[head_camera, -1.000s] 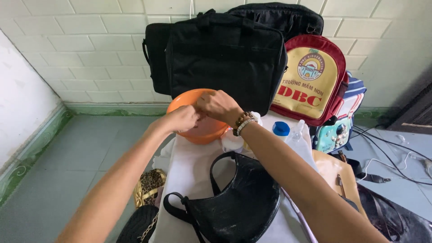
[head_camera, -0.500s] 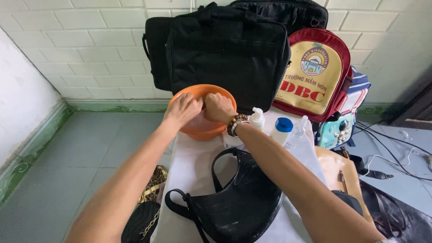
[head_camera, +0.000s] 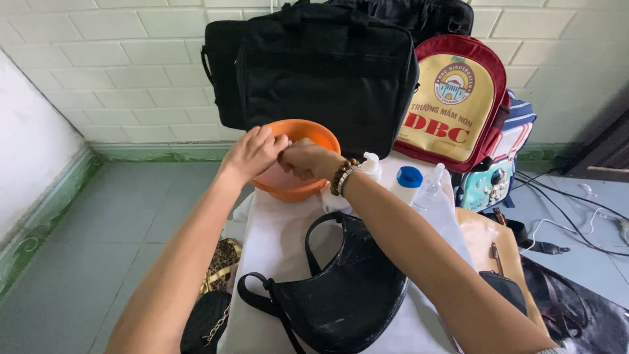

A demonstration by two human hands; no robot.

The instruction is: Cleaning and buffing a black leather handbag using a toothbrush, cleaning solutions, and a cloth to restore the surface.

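Note:
My left hand (head_camera: 252, 152) and my right hand (head_camera: 304, 159) meet above an orange plastic basin (head_camera: 288, 190) at the far end of a table covered in white cloth (head_camera: 275, 242). The right hand is curled into a fist with a beaded bracelet on its wrist. The left hand's bent fingers press against the right hand's knuckles. Nothing shows between them. A black crescent-shaped handbag (head_camera: 354, 295) lies on the cloth under my right forearm.
Behind the basin stand a black laptop bag (head_camera: 327, 65), a red and yellow backpack (head_camera: 452, 105) and a small blue backpack (head_camera: 501, 170). A white pump bottle (head_camera: 371, 165), a blue-capped bottle (head_camera: 407, 183) and a clear bottle (head_camera: 432, 187) stand right of the basin. Leopard-print bag (head_camera: 219, 265) hangs left; cables (head_camera: 563, 216) lie right.
Both hands have stayed together over the basin, shifting slightly against each other. The view has drifted a little.

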